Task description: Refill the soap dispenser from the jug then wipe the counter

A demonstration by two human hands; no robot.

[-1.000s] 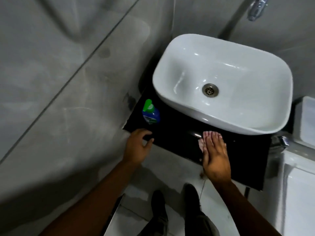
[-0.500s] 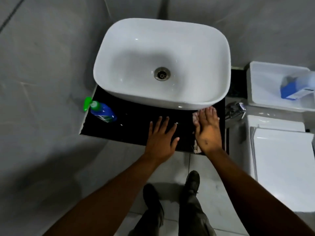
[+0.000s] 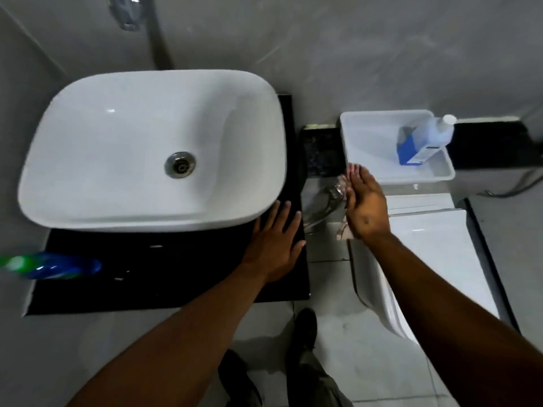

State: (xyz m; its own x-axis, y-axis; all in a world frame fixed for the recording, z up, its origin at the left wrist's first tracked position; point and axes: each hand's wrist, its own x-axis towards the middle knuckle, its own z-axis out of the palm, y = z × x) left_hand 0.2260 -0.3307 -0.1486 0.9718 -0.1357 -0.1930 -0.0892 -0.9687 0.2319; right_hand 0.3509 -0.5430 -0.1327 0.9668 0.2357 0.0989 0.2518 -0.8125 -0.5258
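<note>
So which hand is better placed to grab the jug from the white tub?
Probably the right hand. It hangs open off the counter's right end, close to the white tub holding the jug. The left hand lies flat on the black counter, farther away.

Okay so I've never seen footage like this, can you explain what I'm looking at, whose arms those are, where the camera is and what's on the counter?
The camera sits on a person's head, looking down at their own bare arms, legs and shoes. The left hand rests flat on the black counter, in front of the white sink. The right hand hangs open in the air above the toilet, with a thin pinkish cloth under its palm. A blurred blue and green soap dispenser stands on the counter's left end. The jug leans inside a white tub.
</note>
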